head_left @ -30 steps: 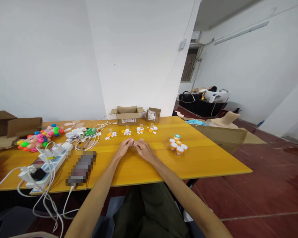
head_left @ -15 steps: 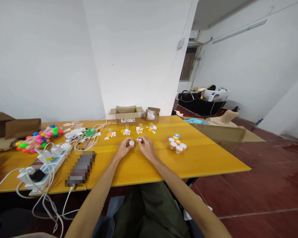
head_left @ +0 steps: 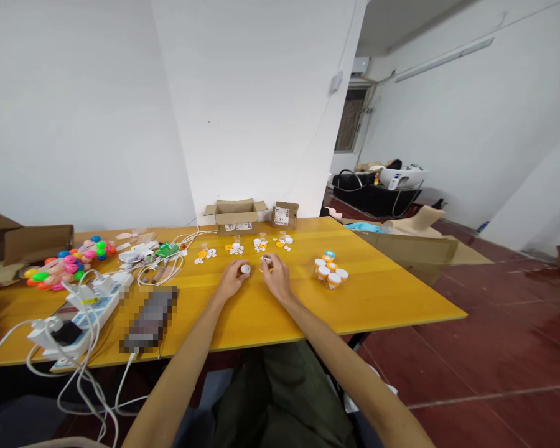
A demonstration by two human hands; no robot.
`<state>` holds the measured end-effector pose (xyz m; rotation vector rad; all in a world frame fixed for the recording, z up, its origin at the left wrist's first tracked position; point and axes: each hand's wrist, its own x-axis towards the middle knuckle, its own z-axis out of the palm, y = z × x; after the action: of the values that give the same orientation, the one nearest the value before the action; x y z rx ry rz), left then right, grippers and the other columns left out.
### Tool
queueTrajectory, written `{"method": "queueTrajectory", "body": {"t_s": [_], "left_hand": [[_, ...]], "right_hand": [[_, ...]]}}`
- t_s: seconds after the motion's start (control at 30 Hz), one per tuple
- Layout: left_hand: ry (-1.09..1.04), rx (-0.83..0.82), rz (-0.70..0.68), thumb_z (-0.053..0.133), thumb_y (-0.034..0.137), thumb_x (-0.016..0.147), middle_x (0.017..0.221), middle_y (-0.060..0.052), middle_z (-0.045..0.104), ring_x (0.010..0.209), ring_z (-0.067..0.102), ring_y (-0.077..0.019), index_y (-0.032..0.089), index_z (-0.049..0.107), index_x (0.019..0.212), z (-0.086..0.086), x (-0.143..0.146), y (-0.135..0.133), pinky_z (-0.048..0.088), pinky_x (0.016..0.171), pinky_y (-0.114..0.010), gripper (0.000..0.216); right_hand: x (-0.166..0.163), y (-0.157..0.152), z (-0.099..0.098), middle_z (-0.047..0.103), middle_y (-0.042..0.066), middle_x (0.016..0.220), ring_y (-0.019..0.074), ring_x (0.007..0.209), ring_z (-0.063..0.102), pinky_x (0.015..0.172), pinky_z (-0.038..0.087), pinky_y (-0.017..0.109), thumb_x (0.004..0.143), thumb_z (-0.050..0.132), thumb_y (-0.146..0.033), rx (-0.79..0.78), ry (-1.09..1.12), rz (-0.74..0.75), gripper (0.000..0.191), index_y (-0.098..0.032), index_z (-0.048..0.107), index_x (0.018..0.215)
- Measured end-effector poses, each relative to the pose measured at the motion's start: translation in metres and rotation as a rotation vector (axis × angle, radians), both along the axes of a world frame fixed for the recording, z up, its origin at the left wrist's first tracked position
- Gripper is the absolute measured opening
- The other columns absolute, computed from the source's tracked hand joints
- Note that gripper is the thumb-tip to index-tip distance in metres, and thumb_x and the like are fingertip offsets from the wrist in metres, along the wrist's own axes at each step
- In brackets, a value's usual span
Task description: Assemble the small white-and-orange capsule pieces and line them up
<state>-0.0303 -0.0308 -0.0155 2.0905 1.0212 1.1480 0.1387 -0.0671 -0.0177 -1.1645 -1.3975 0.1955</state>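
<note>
Over the yellow table (head_left: pixel 382 286), left hand (head_left: pixel 230 279) and right hand (head_left: pixel 277 275) apart

The left's fingers curl part-closed around a white-topped piece (head_left: pixel 245 269); the right's pinch a blurred whitish bit (head_left: pixel 266 259). Both lie between the hands, nearer than the loose discs (head_left: pixel 280 244); lidded jars (head_left: pixel 335 279) stand rightward.

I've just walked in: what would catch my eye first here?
Probably the bright, many-coloured cluster lying on the left of the table. Next, mid-table, the left hand holds a small white-topped piece and the right hand a small pale item. To their right, small lidded jars stand grouped.
</note>
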Motion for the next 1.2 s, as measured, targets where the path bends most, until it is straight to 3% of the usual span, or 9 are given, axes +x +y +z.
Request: {"method": "queueTrajectory", "body": {"t_s": [0.23, 0.57, 0.8, 1.0, 1.2], "left_hand": [[0.001, 0.009, 0.076, 0.071, 0.015, 0.073, 0.103, -0.004, 0.063, 0.091, 0.061, -0.0188, 0.023, 0.068, 0.104, 0.004, 0.001, -0.005, 0.049, 0.091, -0.034, 0.032], [0.017, -0.101, 0.062, 0.066, 0.026, 0.077, 0.061, 0.005, 0.053, 0.061, 0.051, -0.0155, 0.022, 0.066, 0.097, 0.004, 0.002, -0.006, 0.043, 0.066, -0.028, 0.020], [-0.028, -0.102, 0.043, 0.066, 0.027, 0.078, 0.069, 0.002, 0.062, 0.071, 0.060, -0.0181, 0.023, 0.066, 0.096, 0.002, 0.000, -0.004, 0.048, 0.075, -0.031, 0.018], [-0.015, 0.045, 0.144, 0.066, 0.017, 0.078, 0.098, -0.005, 0.066, 0.094, 0.062, -0.0212, 0.023, 0.067, 0.096, 0.008, 0.002, -0.007, 0.048, 0.091, -0.036, 0.018], [0.070, 0.112, 0.026, 0.071, 0.031, 0.080, 0.089, -0.004, 0.066, 0.095, 0.060, -0.0219, 0.023, 0.068, 0.090, 0.013, 0.006, -0.018, 0.047, 0.095, -0.038, 0.013]], "right_hand": [[0.001, 0.007, -0.002, 0.071, 0.003, 0.076, 0.0202, 0.062, 0.067, 0.064, 0.054, 0.033, 0.088, 0.048, -0.038, -0.123, 0.160, -0.007, 0.019, -0.023, 0.059, 0.083], [-0.001, 0.012, -0.004, 0.072, 0.002, 0.077, 0.0211, 0.067, 0.071, 0.066, 0.056, 0.034, 0.086, 0.050, -0.037, -0.151, 0.160, 0.056, 0.015, -0.025, 0.056, 0.080], [-0.001, 0.007, -0.001, 0.069, 0.002, 0.076, 0.0193, 0.062, 0.066, 0.063, 0.054, 0.032, 0.087, 0.050, -0.042, -0.109, 0.113, 0.110, 0.021, -0.025, 0.059, 0.079], [-0.001, 0.002, 0.006, 0.068, 0.003, 0.080, 0.0190, 0.069, 0.064, 0.068, 0.053, 0.032, 0.086, 0.050, -0.040, -0.037, 0.066, 0.134, 0.022, -0.024, 0.061, 0.077], [-0.003, 0.004, 0.005, 0.070, 0.002, 0.073, 0.0189, 0.069, 0.064, 0.066, 0.053, 0.031, 0.085, 0.053, -0.040, -0.105, 0.090, 0.270, 0.022, -0.023, 0.063, 0.075]]}}
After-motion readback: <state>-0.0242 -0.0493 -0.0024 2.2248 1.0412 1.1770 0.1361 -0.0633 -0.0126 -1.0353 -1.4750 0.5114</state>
